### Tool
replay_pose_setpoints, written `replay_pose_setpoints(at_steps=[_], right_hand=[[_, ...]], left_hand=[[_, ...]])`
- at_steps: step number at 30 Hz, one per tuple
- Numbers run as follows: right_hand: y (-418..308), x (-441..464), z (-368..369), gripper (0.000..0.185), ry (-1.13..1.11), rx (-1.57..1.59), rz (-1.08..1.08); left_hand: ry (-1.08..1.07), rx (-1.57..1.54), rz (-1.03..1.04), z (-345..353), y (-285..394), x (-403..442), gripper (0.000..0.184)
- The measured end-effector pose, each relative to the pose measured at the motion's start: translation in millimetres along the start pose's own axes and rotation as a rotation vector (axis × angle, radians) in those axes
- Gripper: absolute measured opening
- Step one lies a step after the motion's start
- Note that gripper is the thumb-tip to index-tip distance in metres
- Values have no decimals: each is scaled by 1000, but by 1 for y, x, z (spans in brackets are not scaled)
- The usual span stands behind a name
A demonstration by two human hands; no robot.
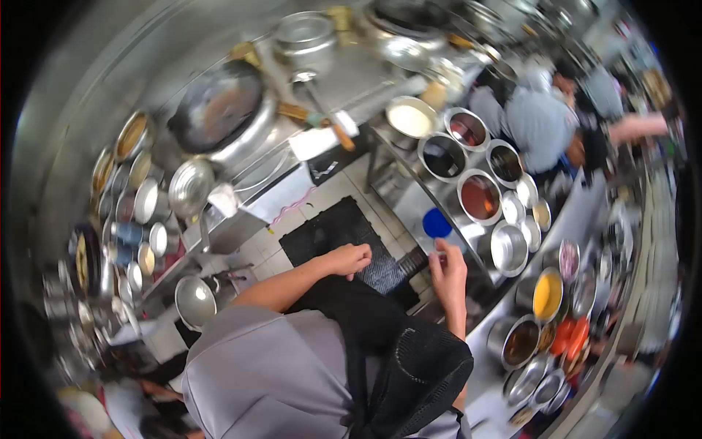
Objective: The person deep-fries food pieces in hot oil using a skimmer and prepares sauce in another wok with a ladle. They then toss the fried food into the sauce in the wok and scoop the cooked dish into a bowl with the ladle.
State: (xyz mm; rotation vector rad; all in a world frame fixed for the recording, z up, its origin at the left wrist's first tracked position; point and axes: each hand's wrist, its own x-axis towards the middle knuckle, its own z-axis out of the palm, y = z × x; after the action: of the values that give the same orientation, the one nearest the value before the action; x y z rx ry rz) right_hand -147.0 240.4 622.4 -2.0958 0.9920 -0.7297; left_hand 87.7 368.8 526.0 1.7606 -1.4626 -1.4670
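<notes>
My left hand (349, 260) is held in front of my body above the dark floor mat (333, 223), its fingers curled in, with nothing visible in them. My right hand (448, 272) is raised beside the steel table (409, 208), fingers loosely bent and apart, and I see nothing held. Just beyond its fingertips, a round blue thing (436, 222) shows at the table's side; whether my fingers touch it I cannot tell. On that table, a pot of red-brown liquid (480, 197) and an empty-looking steel pot (509, 249) stand closest to my right hand.
At the upper left, a large wok (219, 106) sits on the stove, near a ladle (191, 186) and a white cloth (311, 143). Several containers crowd the left shelf. A pot of yellow liquid (547, 295) stands on the right counter. Other people (541, 117) work at the upper right.
</notes>
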Motion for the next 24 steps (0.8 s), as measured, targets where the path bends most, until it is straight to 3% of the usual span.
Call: replay_pose_setpoints(at_steps=[3, 6, 8, 11, 12, 13, 17, 18, 20, 23, 24], right_hand=[[-29, 110, 75, 35, -225, 39, -119], [-21, 213, 189, 48, -278, -111, -252], [-5, 266, 271, 61, -171, -239, -372], [1, 306, 343, 74, -385, -313, -201], [19, 318, 365, 89, -435, -382, -173], [47, 331, 385, 88, -444, -357, -237], [50, 345, 389, 87, -479, -378, -122], [64, 359, 385, 78, -497, -302, -215], [18, 364, 357, 57, -499, -200, -113], [31, 378, 345, 54, -500, -247, -147], [19, 380, 340, 54, -539, -180, -60]], left_hand=[[226, -142, -67, -31, -44, -50, 19], [440, -307, -130, -62, -80, -95, 20], [545, -382, -253, -80, -104, -120, 20], [694, -429, -309, -112, -122, -162, 20], [752, -469, -330, -121, -135, -170, 20], [785, -485, -338, -131, -148, -180, 20], [992, -515, -392, -166, -173, -213, 17], [1018, -532, -396, -172, -176, -218, 17], [1075, -590, -398, -181, -180, -227, 17], [1210, -634, -389, -175, -197, -223, 18], [1221, -655, -389, -174, -199, -223, 18]])
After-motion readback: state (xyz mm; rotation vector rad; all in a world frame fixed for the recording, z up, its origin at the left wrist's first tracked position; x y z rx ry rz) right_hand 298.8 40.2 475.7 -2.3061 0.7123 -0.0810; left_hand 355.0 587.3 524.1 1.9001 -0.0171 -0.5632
